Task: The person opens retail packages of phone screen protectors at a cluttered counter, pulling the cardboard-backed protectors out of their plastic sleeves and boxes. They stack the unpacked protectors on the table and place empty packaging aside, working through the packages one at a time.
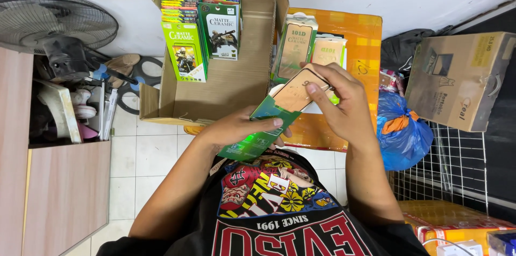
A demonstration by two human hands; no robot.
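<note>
My left hand (pixel 236 128) grips a flat green retail packet (pixel 257 130), thumb on top. My right hand (pixel 339 103) holds a beige insert card (pixel 294 95) that sticks halfway out of the packet's upper end. Both hands are above my lap, in front of an open cardboard box (pixel 226 87) on the floor. Inside the box stand two rows of several green packets (pixel 199 25) at its far left. Two more pale packets (pixel 298 46) lean beside the box, just beyond my right hand.
An orange box (pixel 365 35) sits behind my right hand. A blue plastic bag (pixel 400 132) and a brown carton (pixel 457 78) lie to the right over a wire rack (pixel 462 164). A fan (pixel 54 22) and a wooden cabinet (pixel 59 191) stand on the left.
</note>
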